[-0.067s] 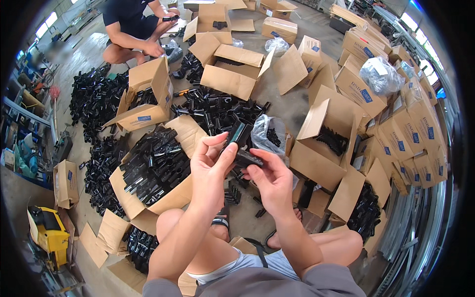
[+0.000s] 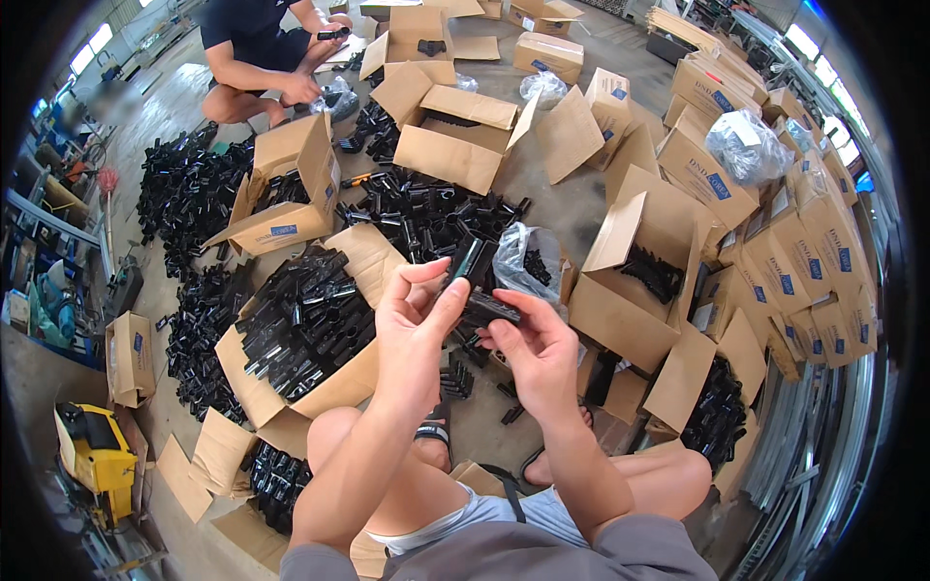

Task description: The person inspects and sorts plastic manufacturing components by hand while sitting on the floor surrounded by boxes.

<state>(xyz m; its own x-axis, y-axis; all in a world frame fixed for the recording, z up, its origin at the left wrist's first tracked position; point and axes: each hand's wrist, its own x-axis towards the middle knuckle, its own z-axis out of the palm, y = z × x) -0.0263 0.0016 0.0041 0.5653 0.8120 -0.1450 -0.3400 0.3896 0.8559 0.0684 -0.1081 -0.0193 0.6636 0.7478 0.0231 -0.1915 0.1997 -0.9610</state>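
Held parts (image 2: 473,259): black
Boxes (image 2: 618,324): brown, several with blue labels (image 2: 282,230)
Machine (image 2: 105,472): yellow and black
Shorts (image 2: 441,525): pale grey-blue
Wearer's shirt (image 2: 630,554): grey
Co-worker's shirt (image 2: 237,37): dark blue

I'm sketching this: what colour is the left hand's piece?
The piece is black, clearest in the head view.

Black part (image 2: 473,259) partly hidden by fingers (image 2: 451,296), co-worker (image 2: 250,41) cropped above

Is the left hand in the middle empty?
No, the left hand has a glossy black fitting held between its thumb and fingers.
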